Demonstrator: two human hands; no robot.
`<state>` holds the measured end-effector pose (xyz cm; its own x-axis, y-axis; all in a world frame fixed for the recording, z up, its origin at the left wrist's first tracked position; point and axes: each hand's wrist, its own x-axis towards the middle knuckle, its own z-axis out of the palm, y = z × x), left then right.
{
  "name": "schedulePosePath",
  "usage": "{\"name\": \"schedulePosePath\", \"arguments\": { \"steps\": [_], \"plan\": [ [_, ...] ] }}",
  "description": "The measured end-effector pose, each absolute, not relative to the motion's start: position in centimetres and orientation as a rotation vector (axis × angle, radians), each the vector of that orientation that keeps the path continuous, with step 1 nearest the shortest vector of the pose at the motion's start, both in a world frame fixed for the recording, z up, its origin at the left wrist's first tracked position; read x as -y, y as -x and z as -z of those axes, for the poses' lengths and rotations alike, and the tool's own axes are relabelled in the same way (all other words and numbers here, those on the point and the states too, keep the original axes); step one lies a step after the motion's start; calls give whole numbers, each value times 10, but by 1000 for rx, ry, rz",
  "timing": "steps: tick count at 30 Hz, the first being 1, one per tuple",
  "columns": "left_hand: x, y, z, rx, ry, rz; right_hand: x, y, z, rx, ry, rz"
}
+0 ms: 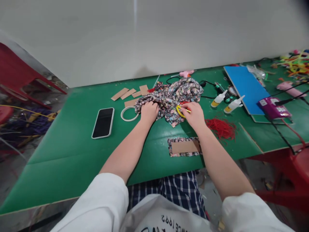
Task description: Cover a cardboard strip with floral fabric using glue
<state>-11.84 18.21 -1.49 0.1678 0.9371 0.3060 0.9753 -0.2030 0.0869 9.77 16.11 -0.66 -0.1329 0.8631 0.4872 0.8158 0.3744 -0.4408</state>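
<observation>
A crumpled heap of dark floral fabric [185,88] lies at the back middle of the green table. My left hand [149,112] rests on its left part, fingers curled into the cloth. At the heap's front right, my right hand [193,113] has its fingers closed around a small hand tool [179,111] with yellow and red handles. Its metal end points left over the cloth; whether it is pliers or scissors is unclear. Nearer me lies a cardboard strip [184,147] on a floral fabric piece whose edges frame it, partly hidden by my right forearm.
Left of the fabric are a tape roll [129,113], a phone [103,123] and several cardboard pieces [128,93]. To the right lie red strings [222,129], two glue bottles [233,105], a blue board [246,87] and a purple corded box [275,108]. A wall borders the back.
</observation>
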Motion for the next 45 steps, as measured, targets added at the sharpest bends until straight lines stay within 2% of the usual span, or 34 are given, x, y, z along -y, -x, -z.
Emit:
{"name": "schedulePosePath", "arguments": {
  "steps": [5,8,11,13,16,20,35,41,45],
  "plan": [
    [-149,108,3,1791,2347,600,-161,-97,5,1942,1394,-227],
    [-103,93,5,1409,2663,766,-162,-98,2,1958,1399,-402],
    [-54,82,12,979,3016,615,-158,-95,2,2108,1253,-487],
    [-33,78,16,865,3127,451,-155,-90,4,2240,1121,-529],
    [-23,77,19,888,3191,286,-150,-82,10,2445,1028,-633],
    [-29,79,18,910,3207,265,-149,-76,15,2641,1069,-687],
    [-33,95,24,906,3150,417,-152,-81,16,2566,1158,-774],
    [-33,122,24,896,3093,451,-149,-77,6,2400,1045,-621],
    [-38,145,22,899,3088,474,-136,-73,-8,2411,1011,-977]
  ]
}}
